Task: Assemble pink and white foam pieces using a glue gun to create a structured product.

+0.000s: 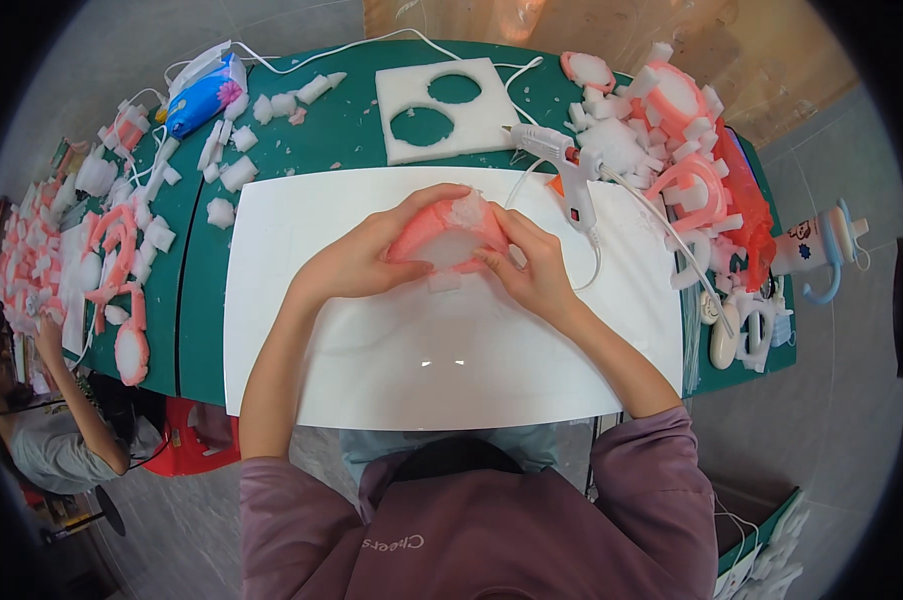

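Observation:
Both hands hold a curved pink and white foam piece [426,228] above a glossy white board [451,375]. My left hand [356,252] wraps its left side, thumb along the lower edge and fingers over the top. On the right side my right hand [533,262] pinches it between thumb and fingers. A whitish patch shows at its upper right. Just below it is a small white foam block [444,284]; whether it is attached, I cannot tell. A white glue gun [579,200] lies beyond my right hand, its nozzle pointing left.
At the back lies a white foam sheet [396,90] with two round holes. Pink and white foam pieces [676,100] pile up at right, with more at left. A blue packet [201,105] sits back left. A cup [806,245] stands far right. Another person's hand [49,340] works at far left.

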